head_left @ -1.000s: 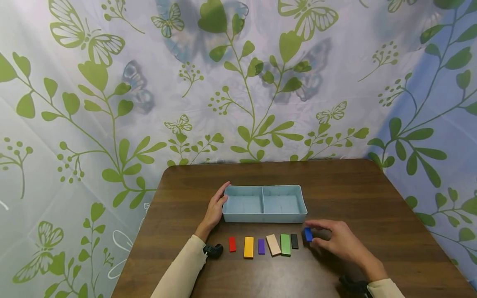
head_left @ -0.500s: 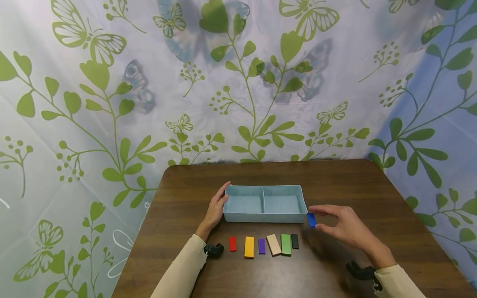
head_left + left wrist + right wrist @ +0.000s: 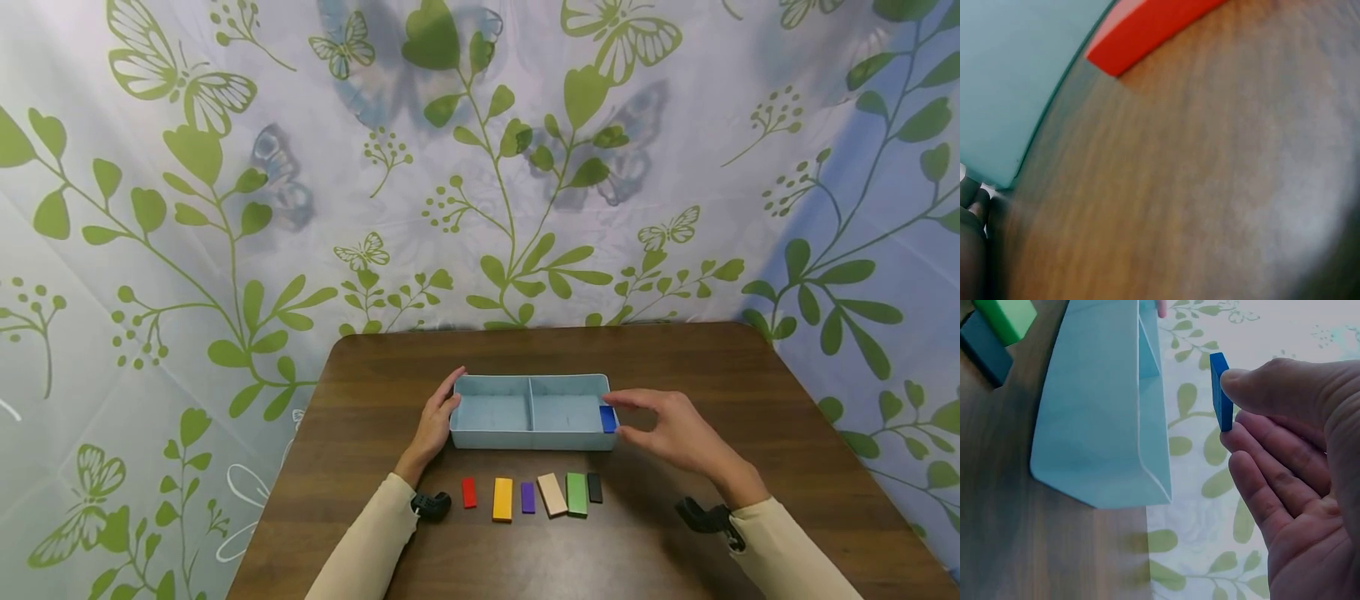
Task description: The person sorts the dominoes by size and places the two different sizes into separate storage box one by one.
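Note:
A light blue box [image 3: 491,439] with one divider and two compartments stands on the wooden table. My left hand [image 3: 432,425] lies along its left end, fingers stretched along the wall. Between thumb and fingertips my right hand [image 3: 678,429] pinches a small blue block [image 3: 607,419], which overlaps the right end of the right compartment in the head view. In the right wrist view the blue block [image 3: 1221,392] is held above the box's rim level, gripped at its ends by the right hand [image 3: 1291,450].
In front of the box lies a row of blocks: red [image 3: 468,492], yellow [image 3: 502,499], purple [image 3: 528,497], beige [image 3: 552,495], green [image 3: 577,495] and black [image 3: 595,488]. A patterned cloth [image 3: 525,167] hangs behind the table [image 3: 600,550].
My right hand has lifted the blue block from beside the row and carried it away from me, then left over the box's right end. The left hand has stayed at the box.

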`<action>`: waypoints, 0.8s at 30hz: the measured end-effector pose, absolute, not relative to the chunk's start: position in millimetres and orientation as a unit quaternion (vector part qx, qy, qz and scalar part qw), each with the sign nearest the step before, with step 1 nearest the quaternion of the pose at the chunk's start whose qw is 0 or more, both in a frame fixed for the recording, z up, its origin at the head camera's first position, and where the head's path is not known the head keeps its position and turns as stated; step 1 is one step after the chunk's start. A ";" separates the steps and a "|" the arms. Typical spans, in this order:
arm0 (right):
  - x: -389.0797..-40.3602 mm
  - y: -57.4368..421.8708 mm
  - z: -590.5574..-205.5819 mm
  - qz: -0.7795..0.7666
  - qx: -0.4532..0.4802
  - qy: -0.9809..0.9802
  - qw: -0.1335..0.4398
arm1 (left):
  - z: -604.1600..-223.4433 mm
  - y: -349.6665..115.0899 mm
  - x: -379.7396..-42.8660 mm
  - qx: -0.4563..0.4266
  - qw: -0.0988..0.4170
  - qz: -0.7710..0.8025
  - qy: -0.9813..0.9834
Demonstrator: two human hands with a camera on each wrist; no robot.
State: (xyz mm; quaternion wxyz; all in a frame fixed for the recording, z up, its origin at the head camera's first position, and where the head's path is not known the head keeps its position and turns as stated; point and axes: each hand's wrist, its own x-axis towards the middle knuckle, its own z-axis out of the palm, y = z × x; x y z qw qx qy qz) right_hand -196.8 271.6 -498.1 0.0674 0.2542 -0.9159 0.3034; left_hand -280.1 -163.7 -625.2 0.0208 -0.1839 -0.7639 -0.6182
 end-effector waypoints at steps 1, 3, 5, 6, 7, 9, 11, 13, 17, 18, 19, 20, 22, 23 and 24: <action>-198.7 270.1 -498.0 0.305 0.254 -0.915 0.067 | -633.6 -164.9 -284.5 -0.193 0.027 -0.619 -0.761; -202.6 267.5 -497.9 0.310 0.256 -0.913 0.070 | -630.3 -163.5 -282.6 -0.191 0.026 -0.618 -0.762; -206.6 264.8 -498.4 0.317 0.259 -0.910 0.072 | -621.4 -161.5 -276.7 -0.194 0.030 -0.612 -0.766; -208.5 263.6 -498.6 0.320 0.260 -0.908 0.072 | -621.2 -161.3 -276.5 -0.191 0.030 -0.611 -0.768; -210.3 261.9 -498.4 0.324 0.262 -0.906 0.070 | -620.6 -160.9 -276.0 -0.188 0.030 -0.611 -0.769; -214.0 258.3 -497.9 0.327 0.263 -0.905 0.069 | -608.8 -157.6 -269.9 -0.171 0.019 -0.615 -0.769; -217.4 254.0 -497.8 0.329 0.267 -0.904 0.066 | -608.2 -157.4 -268.9 -0.169 0.018 -0.615 -0.770; -220.9 249.5 -497.8 0.328 0.273 -0.902 0.064 | -608.6 -157.7 -268.9 -0.170 0.022 -0.608 -0.775; -228.2 241.1 -499.3 0.322 0.282 -0.902 0.062 | -611.3 -159.7 -269.8 -0.191 0.030 -0.606 -0.771; -229.8 238.9 -499.5 0.323 0.284 -0.901 0.061 | -614.1 -160.9 -271.4 -0.197 0.035 -0.602 -0.773; -231.3 236.9 -500.0 0.321 0.286 -0.901 0.060 | -616.5 -161.9 -272.5 -0.203 0.038 -0.603 -0.770; -232.8 234.8 -500.4 0.323 0.287 -0.900 0.059 | -619.1 -162.8 -273.7 -0.209 0.038 -0.610 -0.764; -235.6 230.6 -501.6 0.329 0.289 -0.897 0.054 | -629.3 -165.6 -279.5 -0.211 0.040 -0.611 -0.762; -236.6 228.5 -502.1 0.332 0.292 -0.896 0.052 | -636.1 -166.9 -283.5 -0.211 0.043 -0.611 -0.762; -237.9 226.5 -502.7 0.337 0.293 -0.893 0.048 | -643.1 -168.1 -288.0 -0.204 0.039 -0.615 -0.760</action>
